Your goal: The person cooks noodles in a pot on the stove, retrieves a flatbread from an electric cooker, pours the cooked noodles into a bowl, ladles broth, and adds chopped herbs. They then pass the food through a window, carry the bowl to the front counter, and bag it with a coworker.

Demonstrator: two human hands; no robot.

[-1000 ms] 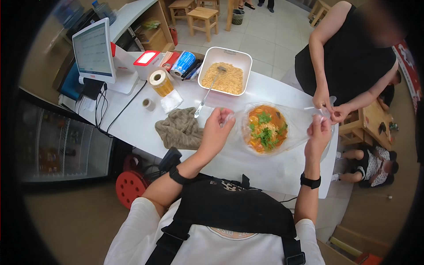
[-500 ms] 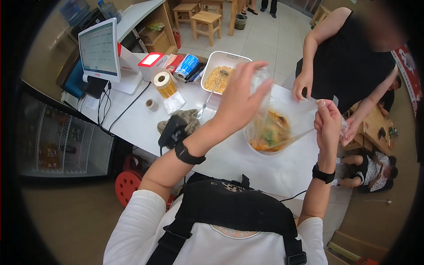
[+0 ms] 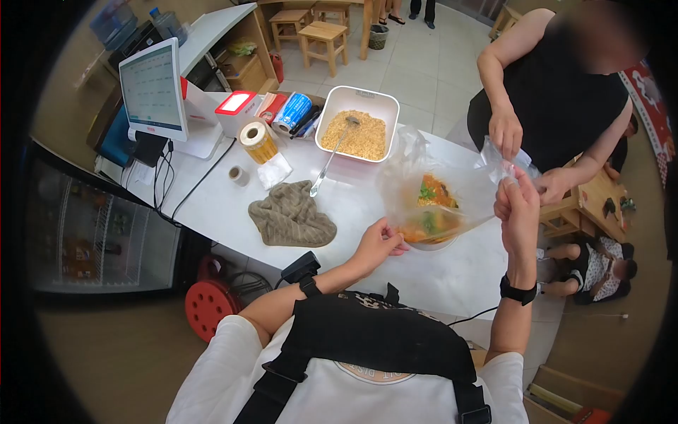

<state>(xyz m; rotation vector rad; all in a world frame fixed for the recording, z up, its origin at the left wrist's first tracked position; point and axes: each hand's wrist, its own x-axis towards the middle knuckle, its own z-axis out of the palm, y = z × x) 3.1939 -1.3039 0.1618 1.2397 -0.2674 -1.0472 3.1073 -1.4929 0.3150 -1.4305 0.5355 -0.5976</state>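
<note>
A clear plastic bag is wrapped around a bowl of food with reddish broth and green herbs. My right hand pinches the bag's gathered right corner, raised above the counter. My left hand is low at the bowl's left side, fingers curled against the lower edge of the bag. The bag's other top end stands loose behind the bowl. Across the counter, a co-worker's hand reaches down to the bag corner near my right fingers. The person's other hand is beside it.
On the white counter are a brown cloth, a white tub of yellow crumbs with a spoon, a label roll and a screen. A red stool stands below on the left.
My left hand has dropped from the bag's upper left to the bowl's lower left side. The bag's left top is released. The co-worker's hand has moved onto the right corner.
</note>
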